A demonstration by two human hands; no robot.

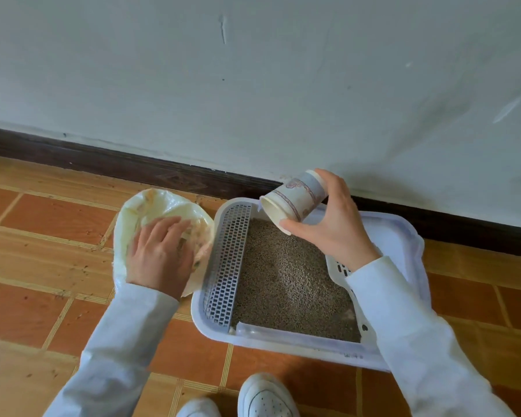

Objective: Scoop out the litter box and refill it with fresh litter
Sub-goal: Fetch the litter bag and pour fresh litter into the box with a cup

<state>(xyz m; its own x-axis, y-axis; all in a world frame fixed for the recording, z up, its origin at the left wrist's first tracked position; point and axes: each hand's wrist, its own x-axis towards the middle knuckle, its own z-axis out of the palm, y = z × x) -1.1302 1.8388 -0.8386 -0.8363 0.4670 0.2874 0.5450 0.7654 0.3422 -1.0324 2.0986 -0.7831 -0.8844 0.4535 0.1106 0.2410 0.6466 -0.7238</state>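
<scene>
Litter box, lower centre-right, held grey litter | paper cup was gripped by right hand, tipped mouth-down over far rim | bag was pressed by flat left hand | risk: granules could be spilled outside the rim; bag could slump.

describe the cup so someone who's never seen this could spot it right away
Start at the white litter box on the tiled floor against the wall, filled with grey litter. Above its far end, the right hand holds a paper cup tipped on its side, mouth facing the litter. It is the only cylinder here, pale with a reddish printed pattern, unlike the crumpled plastic bag under the left hand.
</scene>
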